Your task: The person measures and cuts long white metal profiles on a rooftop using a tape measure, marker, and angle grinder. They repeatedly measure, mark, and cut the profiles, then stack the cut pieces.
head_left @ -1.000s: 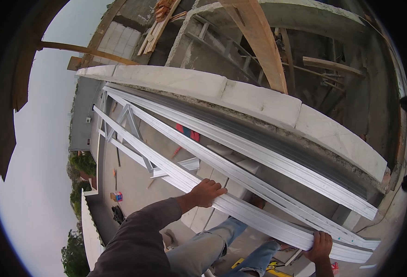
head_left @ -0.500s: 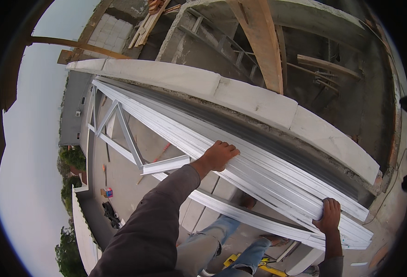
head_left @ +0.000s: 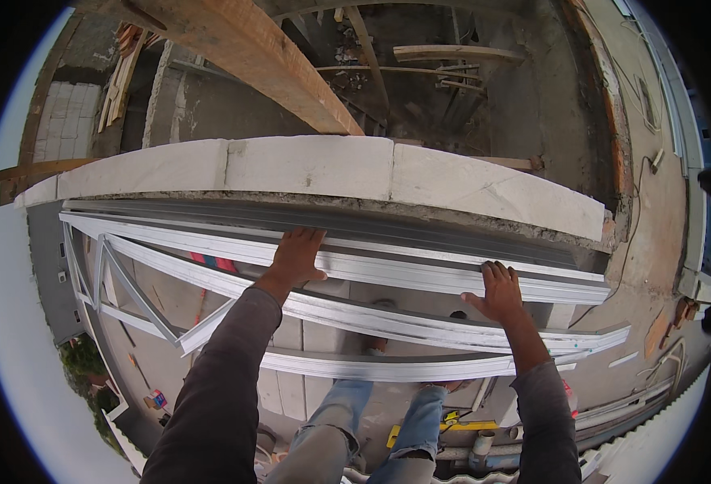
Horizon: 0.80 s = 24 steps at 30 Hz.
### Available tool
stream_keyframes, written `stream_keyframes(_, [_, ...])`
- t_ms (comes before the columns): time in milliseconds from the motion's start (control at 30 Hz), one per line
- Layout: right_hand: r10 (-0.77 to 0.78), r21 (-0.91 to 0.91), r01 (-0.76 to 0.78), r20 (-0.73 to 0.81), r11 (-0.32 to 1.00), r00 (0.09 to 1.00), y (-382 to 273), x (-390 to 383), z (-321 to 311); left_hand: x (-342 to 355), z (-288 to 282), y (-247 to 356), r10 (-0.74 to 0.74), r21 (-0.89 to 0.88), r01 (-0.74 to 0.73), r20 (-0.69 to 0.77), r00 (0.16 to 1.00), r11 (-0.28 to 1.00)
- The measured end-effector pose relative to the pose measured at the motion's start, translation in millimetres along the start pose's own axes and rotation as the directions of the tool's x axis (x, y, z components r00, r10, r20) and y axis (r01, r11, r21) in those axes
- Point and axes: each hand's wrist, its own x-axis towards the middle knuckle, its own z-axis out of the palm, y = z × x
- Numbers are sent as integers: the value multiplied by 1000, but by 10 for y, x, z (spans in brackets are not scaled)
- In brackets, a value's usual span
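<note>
My left hand (head_left: 297, 256) lies across a long silvery metal profile (head_left: 404, 272), its fingers over the far edge and its thumb toward the near side. Farther right, my right hand (head_left: 498, 295) holds the same profile near its right end, fingers bent over the top and thumb apart. Nearer to me, a metal truss (head_left: 388, 323) with slanting braces lies below my arms, a gap between it and the held profile. More grey profiles (head_left: 347, 223) lie behind, along the block wall. The undersides of both hands are hidden.
A low wall of pale blocks (head_left: 307, 163) runs behind the profiles. Beyond it, a wooden beam (head_left: 267, 68) slants over a deep unfinished space. A yellow level (head_left: 468, 425) lies by my feet; pipes (head_left: 622, 413) lie at the right, and a small box (head_left: 156, 398) stands at the left.
My view has turned, and both hands have shifted onto the farther profile. That profile now lies apart from the truss, with a gap showing between them. My right hand's grip has moved off the bundle's end.
</note>
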Motion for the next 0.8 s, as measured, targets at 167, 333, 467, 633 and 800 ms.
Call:
stream_keyframes(167, [70,163,-66,-20,985,997,-137,633,-8,348,69,74,69,-159,-49,123,990,986])
stream_keyframes(333, [30,281,-117,295,953,955,-244,1340,166,503,20,120,26,-136,7,235,972,991])
stream_keyframes(467, [99,117,-163,427,980,899,-310,1610,302,433,72,121,48,-117,-22,221,974,993])
stream_keyframes(633, [105,-60,-86,500,994,860,-338,1672,350,393,165,124,-1,-295,63,207,978,954])
stream_keyframes(800, [14,-215,73,379,974,925,-476,1770,445,291,207,226,-52,-211,75,114,992,975])
